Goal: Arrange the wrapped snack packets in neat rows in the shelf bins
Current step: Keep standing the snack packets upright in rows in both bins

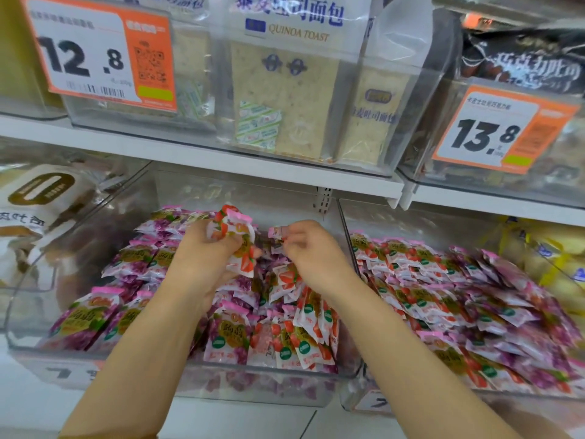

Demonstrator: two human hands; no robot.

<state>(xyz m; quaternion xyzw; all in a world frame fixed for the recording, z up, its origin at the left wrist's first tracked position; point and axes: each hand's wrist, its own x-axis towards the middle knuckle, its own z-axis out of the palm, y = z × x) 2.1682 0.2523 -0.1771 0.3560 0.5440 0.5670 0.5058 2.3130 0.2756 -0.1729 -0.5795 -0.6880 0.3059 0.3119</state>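
Head: forearms (148, 331) across packets (226, 339), perhaps grape

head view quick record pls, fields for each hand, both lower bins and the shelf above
left hand: grips a bunch of strawberry packets over the middle bin
right hand: pinches one small packet
middle bin: purple packets in rows at left, red packets jumbled at centre
right bin: mixed packets in overlapping rows
upper shelf: quinoa toast between price tag 12.8 and price tag 13.8
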